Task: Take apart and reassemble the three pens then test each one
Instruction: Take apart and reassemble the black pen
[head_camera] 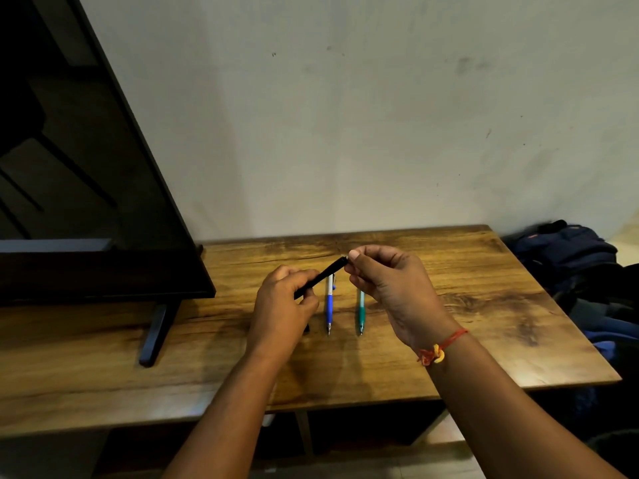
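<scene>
I hold a black pen (pixel 325 275) slanted above the wooden table (pixel 466 305). My left hand (pixel 281 305) grips its lower end. My right hand (pixel 387 278) pinches its upper end between thumb and fingertips; the tip there is mostly hidden. Below the hands, a blue and white pen (pixel 329 307) lies on the table pointing toward me. A green pen (pixel 361 311) lies parallel to its right, partly covered by my right hand. A small dark piece (pixel 306 328) shows under my left hand; I cannot tell what it is.
A dark flat screen (pixel 86 202) on a stand foot (pixel 155 331) fills the left side of the table. Bags (pixel 570 257) are piled beyond the table's right edge. A pale wall stands behind. My right wrist wears a red thread band (pixel 441 347).
</scene>
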